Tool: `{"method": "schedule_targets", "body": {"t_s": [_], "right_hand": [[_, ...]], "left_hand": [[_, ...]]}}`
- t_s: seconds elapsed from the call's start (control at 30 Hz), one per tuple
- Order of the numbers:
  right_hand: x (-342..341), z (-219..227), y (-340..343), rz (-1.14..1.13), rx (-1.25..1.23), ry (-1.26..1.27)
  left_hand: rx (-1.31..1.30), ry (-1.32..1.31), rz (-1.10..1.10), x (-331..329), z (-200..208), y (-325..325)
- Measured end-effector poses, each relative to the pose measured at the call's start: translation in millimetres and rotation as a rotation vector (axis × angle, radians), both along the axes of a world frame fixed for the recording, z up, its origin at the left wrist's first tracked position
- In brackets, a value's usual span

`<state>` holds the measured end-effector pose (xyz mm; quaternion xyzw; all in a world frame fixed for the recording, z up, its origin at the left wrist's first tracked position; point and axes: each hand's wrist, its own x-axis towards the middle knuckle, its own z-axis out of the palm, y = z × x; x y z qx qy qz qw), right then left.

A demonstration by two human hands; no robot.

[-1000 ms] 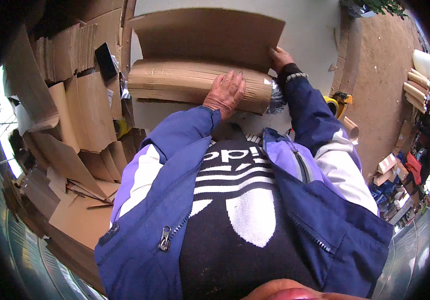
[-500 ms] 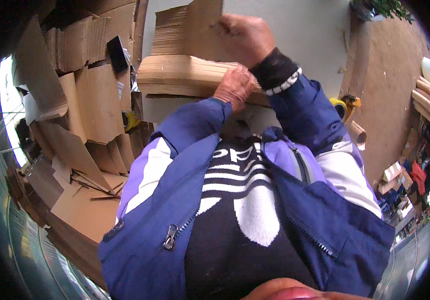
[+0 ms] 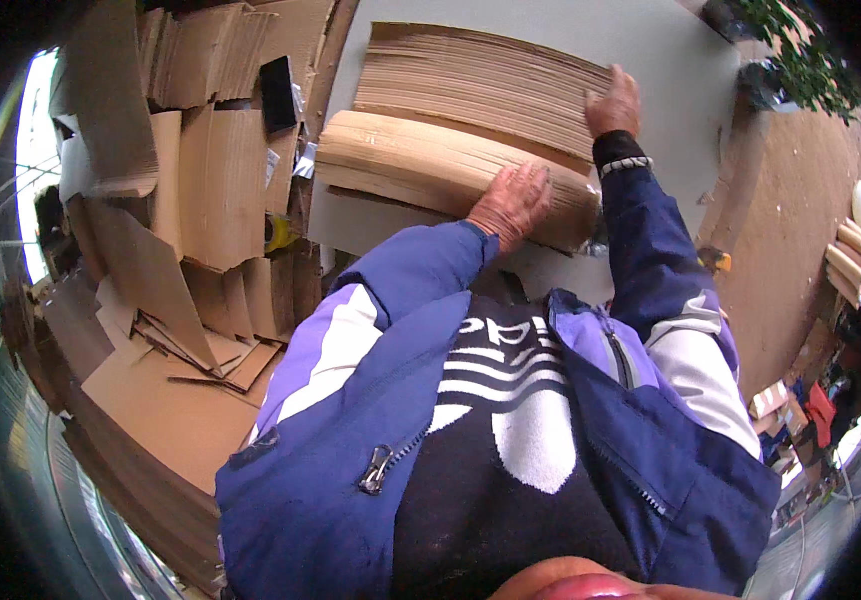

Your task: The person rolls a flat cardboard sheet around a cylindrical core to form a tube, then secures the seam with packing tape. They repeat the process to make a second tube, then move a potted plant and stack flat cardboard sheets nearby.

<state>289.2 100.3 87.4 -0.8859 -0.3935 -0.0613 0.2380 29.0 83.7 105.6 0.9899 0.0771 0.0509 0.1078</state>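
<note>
My left hand (image 3: pixel 513 203) lies on a long tan cardboard bundle (image 3: pixel 420 152), its fingers spread over the top near the right end. Beyond that bundle is a row of tightly packed cardboard sheets (image 3: pixel 480 85), their edges facing up. At the far right end of this row is my right hand (image 3: pixel 613 103), fingers stretched out and the thumb side against the sheet ends. Both bundles lie side by side on a pale grey tabletop (image 3: pixel 675 60).
To the left, many cardboard sheets (image 3: pixel 220 185) stand and lean in stacks, with a dark phone-like slab (image 3: pixel 276 94) and a yellow tape roll (image 3: pixel 278 232) among them. A yellow tool (image 3: pixel 715 259) lies right of my right arm. Plant leaves (image 3: pixel 800 60) hang at the far right.
The upright cardboard my right hand was holding no longer stands up; the far row lies level. My right hand has moved to its right end. My left hand stays on the near bundle.
</note>
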Motion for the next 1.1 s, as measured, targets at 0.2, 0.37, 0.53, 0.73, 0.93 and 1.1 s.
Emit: {"method": "schedule_targets", "body": {"t_s": [0.2, 0.37, 0.53, 0.73, 0.93, 1.1], "right_hand": [[-112.1, 14.4, 99.5, 0.813, -0.526, 0.232], [-197.9, -7.9, 186.4, 1.203, -0.494, 0.013], [-245.9, -29.1, 254.5, 1.432, -0.511, -0.313], [-263.8, -39.5, 288.6, 1.493, -0.685, -0.287], [-271.5, -23.0, 282.6, 1.485, -0.826, -0.339], [-249.9, -16.0, 263.9, 1.571, -0.400, -0.441]], "left_hand": [[0.030, 0.076, -0.028, -3.2, -7.2, -9.8], [-0.039, -0.095, 0.042, -11.8, -6.3, -16.9], [-0.058, -0.197, 0.109, -7.9, -13.6, -17.4], [-0.087, -0.275, 0.190, -2.4, -18.0, -25.8], [-0.079, -0.282, 0.214, 8.4, -24.0, -32.9], [-0.102, -0.251, 0.226, 16.7, -27.7, -36.6]]}}
